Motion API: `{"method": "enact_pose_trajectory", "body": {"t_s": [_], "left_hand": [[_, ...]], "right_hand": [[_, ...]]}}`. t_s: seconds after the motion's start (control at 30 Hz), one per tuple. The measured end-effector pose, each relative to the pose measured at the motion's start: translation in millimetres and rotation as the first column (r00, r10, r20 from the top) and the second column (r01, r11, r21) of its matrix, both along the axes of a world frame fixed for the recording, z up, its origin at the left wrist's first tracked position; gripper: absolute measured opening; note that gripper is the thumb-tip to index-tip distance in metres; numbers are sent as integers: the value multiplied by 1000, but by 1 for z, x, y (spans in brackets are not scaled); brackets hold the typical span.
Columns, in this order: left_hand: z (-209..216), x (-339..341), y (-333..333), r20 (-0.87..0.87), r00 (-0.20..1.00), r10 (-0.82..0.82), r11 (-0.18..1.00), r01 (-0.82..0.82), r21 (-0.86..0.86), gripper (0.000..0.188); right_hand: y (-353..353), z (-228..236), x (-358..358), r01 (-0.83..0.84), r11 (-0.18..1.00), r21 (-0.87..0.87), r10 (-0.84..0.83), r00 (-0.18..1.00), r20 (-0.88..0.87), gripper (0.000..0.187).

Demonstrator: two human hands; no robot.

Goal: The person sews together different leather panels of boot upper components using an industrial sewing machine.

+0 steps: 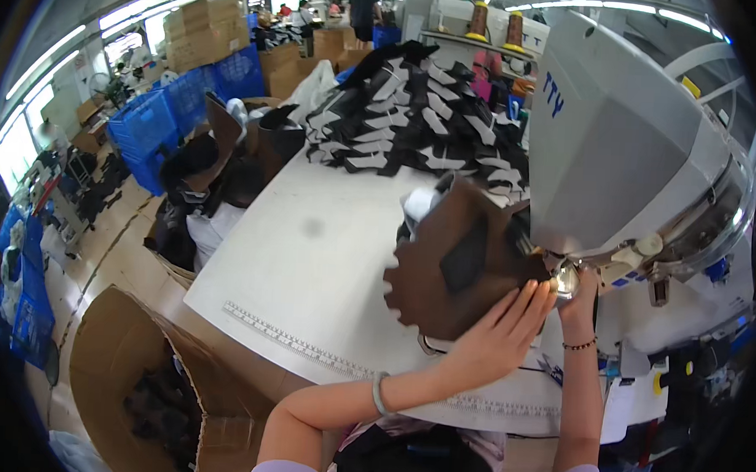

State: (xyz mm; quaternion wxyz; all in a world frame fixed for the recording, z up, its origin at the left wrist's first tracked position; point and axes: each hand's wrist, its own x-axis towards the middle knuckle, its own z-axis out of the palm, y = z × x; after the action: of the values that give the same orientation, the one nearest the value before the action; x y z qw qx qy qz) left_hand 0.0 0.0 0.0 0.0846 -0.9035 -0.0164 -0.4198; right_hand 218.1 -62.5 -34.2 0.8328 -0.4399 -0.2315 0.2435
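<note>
I see the brown piece (423, 276) at the sewing machine (618, 137), left hand (493, 341) pressing it, fingers nearly together; the right hand's (579, 304) finger state I can't tell. Uneven pressure could skew it.

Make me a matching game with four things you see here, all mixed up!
1. brown notched piece
2. open cardboard box
3. beaded bracelet
4. thread cones

A. around the right wrist
B. up on a rack
C. under the left hand's fingers
D. on the floor

Right pairs: 1-C, 2-D, 3-A, 4-B
</note>
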Motion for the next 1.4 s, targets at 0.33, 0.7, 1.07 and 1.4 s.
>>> {"method": "enact_pose_trajectory", "body": {"t_s": [0.33,0.7,1.07,1.4], "left_hand": [[6,20,54,119,937,-328,938,338,-78,43],[6,22,49,83,958,-276,961,278,-6,37],[16,18,21,17,992,-127,992,127,14,38],[23,21,25,-24,991,-134,991,135,4,40]], "right_hand": [[21,7,-35,342,924,171,-344,939,-19,23],[11,-14,-31,196,961,194,-184,980,-75,17],[17,19,-47,183,978,95,-146,939,-312,19],[19,16,-46,174,971,164,-93,907,-412,17]]}}
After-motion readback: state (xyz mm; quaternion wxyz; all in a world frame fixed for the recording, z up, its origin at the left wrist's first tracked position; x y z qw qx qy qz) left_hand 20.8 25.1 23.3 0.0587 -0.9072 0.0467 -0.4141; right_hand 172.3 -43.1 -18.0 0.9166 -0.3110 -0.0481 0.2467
